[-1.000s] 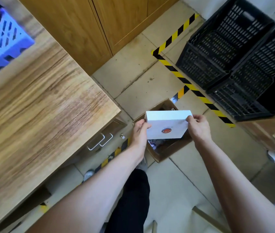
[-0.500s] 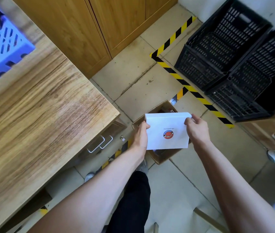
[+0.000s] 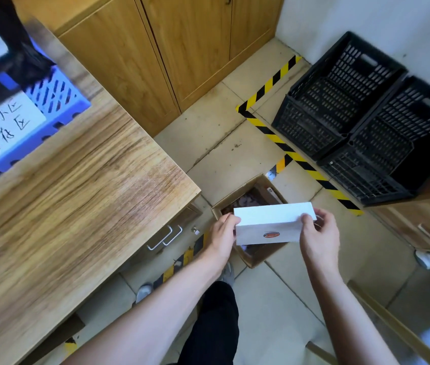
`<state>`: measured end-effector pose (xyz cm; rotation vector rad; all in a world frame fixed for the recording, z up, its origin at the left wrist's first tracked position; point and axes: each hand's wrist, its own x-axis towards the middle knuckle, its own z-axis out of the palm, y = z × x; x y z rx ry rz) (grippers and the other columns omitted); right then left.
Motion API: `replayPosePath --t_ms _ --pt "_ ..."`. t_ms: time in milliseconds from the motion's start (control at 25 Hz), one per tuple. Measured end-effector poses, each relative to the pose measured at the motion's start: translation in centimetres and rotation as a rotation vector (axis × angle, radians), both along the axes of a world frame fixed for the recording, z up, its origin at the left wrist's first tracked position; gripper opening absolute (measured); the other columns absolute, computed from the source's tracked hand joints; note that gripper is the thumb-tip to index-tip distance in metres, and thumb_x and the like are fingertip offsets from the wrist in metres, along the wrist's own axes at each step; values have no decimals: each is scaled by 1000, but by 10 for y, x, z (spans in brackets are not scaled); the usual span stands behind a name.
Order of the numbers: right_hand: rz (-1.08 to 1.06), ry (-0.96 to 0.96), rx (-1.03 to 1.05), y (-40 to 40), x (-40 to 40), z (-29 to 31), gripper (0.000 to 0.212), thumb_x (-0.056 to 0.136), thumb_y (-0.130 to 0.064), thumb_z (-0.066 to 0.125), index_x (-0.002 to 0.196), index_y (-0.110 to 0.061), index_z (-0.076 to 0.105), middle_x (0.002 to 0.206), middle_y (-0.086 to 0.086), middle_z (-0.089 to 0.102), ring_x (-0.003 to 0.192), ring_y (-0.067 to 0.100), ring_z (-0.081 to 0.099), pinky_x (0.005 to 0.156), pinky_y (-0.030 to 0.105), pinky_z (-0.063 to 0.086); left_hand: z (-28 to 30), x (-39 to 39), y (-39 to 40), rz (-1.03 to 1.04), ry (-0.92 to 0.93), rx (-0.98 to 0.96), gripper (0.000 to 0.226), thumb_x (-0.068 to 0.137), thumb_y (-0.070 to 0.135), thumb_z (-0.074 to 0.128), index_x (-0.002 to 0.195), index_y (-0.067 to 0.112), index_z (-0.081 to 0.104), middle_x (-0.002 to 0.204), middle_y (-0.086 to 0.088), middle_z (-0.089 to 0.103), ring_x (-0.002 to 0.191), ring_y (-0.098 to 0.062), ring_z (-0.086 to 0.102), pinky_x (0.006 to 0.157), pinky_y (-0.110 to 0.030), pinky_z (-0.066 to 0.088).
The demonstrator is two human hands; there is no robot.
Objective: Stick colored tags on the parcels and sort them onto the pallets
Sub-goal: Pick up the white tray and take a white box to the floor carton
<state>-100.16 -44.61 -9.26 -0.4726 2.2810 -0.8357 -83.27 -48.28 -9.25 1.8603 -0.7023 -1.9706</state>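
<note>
Head view looked down on a pale tiled floor (image 3: pixel 235 146) crossed by black-and-yellow tape (image 3: pixel 300 159). A wood-grain worktop (image 3: pixel 64 206) filled the left side, with a blue crate (image 3: pixel 56 98) bearing a handwritten paper label at its far corner. Wooden cabinets (image 3: pixel 182 48) lined the far wall, and two black crates (image 3: pixel 366 122) sat side by side on the floor beyond the tape, against a white wall.

Below the worktop's corner, an open carton (image 3: pixel 258 255) stood on the floor. Above it, both hands held a white box (image 3: pixel 269 225) with a small round red mark on its near face. The left hand (image 3: pixel 221 238) had its grip curled on the box's left end, and the right hand (image 3: pixel 319 235) pinched its right end.
</note>
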Motion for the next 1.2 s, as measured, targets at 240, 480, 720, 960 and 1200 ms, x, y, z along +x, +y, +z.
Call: replayPosePath --t_ms 240,480,720,960,1200 --pt "-62 28 -61 27 11 41 26 99 -35 52 117 -21 64 117 6 65 105 21 59 92 36 46 37 27 16 -148 -58 -97 22 96 32 54 113 22 63 115 3 64 115 -16 58 97 -33 52" --pt "-132 33 -202 36 24 102 20 92 -10 55 110 -17 62 104 -3 66 98 20 62 83 29 43 92 47 20 -133 -73 -265 17 94 5 63 104 19 63 119 -1 68 104 -11 66 94 -23 53" --pt "-59 61 -349 16 41 157 32 90 -5 55 117 -15 70 111 0 71 99 14 64 81 21 44 164 78 11 -110 -24 -431 45 84 -10 68 118 18 59 121 4 64 106 -6 64 78 -9 51" --pt "120 23 -503 -19 80 205 30 90 0 56 111 -16 70 110 -3 72 100 6 66 79 10 45 220 124 8 -27 -56 -521 66 84 -10 69 133 29 48 130 8 52 104 -4 59 69 -7 50" --pt "310 -82 -597 -53 141 243 29 94 -2 56 111 -21 71 108 -8 71 101 4 65 81 21 52 259 196 23 114 -134 -588 63 87 -4 68 116 49 52 129 16 53 108 -6 62 83 -15 48"
